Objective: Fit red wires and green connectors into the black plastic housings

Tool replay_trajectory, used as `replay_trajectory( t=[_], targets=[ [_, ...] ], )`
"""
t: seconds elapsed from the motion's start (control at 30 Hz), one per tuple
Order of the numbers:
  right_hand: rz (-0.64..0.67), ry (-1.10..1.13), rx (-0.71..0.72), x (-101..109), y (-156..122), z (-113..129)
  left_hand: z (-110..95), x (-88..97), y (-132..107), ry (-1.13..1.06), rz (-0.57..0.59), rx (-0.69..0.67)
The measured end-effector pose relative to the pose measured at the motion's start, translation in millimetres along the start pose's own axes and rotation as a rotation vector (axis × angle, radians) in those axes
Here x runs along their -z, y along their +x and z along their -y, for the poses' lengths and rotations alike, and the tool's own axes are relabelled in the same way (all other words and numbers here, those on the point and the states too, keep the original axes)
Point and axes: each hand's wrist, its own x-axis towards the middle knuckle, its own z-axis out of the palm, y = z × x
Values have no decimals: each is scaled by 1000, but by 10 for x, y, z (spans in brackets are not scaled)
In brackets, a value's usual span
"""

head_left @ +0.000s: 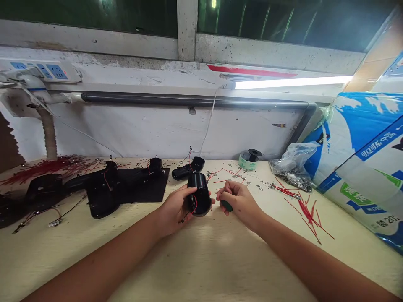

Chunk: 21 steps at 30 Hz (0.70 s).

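My left hand grips a glossy black plastic housing, thumb on its near side and fingertips around the far side. A thin red wire loops out of the housing's hollow. Just to the right, apart from the housing, my right hand is closed around a small dark green object; most of it is hidden by the fingers, so its kind does not show. Behind my left hand lies another black housing with wires standing up from it.
Several black housings lie at left, partly on a black mat. Red wires and small metal parts scatter at right, near a clear plastic bag. A tape roll carries a black spool. A blue-and-white carton borders the right.
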Motion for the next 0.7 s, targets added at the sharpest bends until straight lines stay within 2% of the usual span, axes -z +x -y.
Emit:
replay_trajectory(
  t=[0.17,0.3,0.5,0.57,0.7],
  targets=[
    [11,-40,-28,25,26,-33,34,53,23,-68,2,-24],
    [66,-150,40,18,-15,-22,36,55,28,-74,-12,-51],
    [251,-468,272,-26,-219,8,21,61,53,-16,-93,-88],
    [288,-584,357,-29,-246,-20,18,59,58,-2,-117,-96],
    [325,-714,453,-28,-224,-82,25,37,67,25,-243,-97]
  ],
)
